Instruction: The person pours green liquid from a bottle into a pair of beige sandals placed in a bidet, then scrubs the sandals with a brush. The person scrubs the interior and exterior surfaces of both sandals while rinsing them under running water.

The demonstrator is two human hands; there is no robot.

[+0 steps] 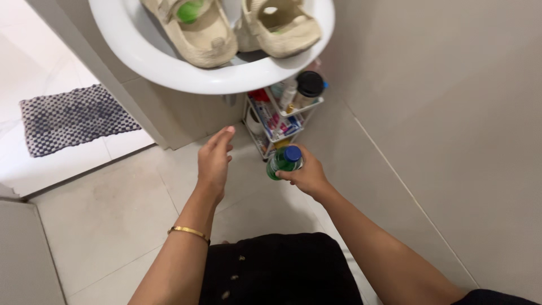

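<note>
Below the white basin [169, 73] holding two beige shoes [197, 34], your left hand [214, 161] hovers empty, fingers straight and together. To its right, your right hand [307, 175] is clamped on a green bottle [280, 162], long axis tilted, blue cap [292, 153] pointing up-right toward the wire rack [282, 121].

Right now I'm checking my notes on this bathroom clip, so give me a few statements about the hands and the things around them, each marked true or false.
1. The right hand holds a green bottle with a blue cap. True.
2. The left hand grips a brush. False: it is open and holds nothing.
3. Two beige shoes lie in the white sink. True.
4. The rack of toiletries hangs above the sink. False: it stands on the floor below it.
5. A grey mat lies on the floor to the left. True.
</note>
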